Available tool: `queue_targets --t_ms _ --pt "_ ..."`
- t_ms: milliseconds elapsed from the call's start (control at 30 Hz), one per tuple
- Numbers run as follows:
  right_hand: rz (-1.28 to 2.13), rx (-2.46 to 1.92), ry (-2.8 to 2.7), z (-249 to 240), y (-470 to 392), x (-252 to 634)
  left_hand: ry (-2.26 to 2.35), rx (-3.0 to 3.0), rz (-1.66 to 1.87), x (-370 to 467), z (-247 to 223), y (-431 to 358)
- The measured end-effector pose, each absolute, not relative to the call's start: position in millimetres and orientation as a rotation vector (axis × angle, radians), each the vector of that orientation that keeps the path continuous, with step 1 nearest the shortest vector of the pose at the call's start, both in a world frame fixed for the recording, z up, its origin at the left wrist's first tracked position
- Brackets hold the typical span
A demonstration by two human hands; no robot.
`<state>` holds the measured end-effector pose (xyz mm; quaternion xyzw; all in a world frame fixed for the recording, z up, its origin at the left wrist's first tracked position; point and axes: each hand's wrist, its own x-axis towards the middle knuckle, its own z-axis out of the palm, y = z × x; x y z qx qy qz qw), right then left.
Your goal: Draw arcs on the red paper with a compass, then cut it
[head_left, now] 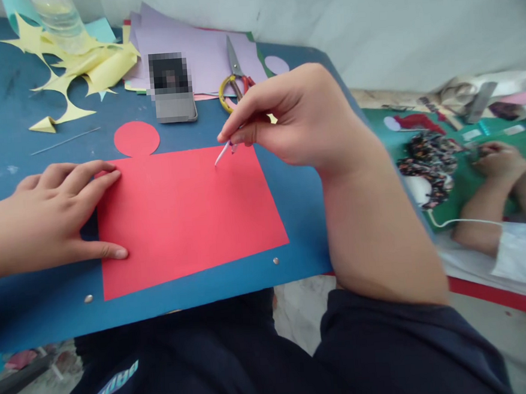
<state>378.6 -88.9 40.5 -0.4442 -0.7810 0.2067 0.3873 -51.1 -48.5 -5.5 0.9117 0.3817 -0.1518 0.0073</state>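
A red paper sheet (pixel 188 220) lies on the blue table in front of me. My left hand (pixel 72 207) rests over its left edge, fingers spread, with nothing held. Above the sheet's upper right part, my right hand (pixel 275 118) pinches a thin white pointed tool (pixel 222 155), perhaps a compass; its upper part is hidden by my fingers. The tip is at or just above the paper. A red paper circle (pixel 137 138) lies against the sheet's top edge.
Behind are yellow paper scraps (pixel 72 84), a water bottle (pixel 62 22), a phone (pixel 172 89), purple sheets (pixel 202 45), scissors (pixel 235 67) and a purple circle (pixel 276 64). A thin rod (pixel 65 140) lies at left. Another person's arms (pixel 492 199) rest at a green table on the right.
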Motion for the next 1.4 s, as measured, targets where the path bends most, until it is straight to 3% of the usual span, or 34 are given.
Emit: queue_targets --t_ms 667,1033,1400 --pt "0.608 -0.931 -1.926 1 -61 376 1.172 2.891 -0.504 -50 -4 -49" --pt "0.688 -1.031 -1.857 5 -62 371 1.161 2.933 -0.466 -53 -9 -49" --pt "0.373 -1.233 -1.953 20 -59 387 1.172 2.929 -0.463 -57 -14 -47"
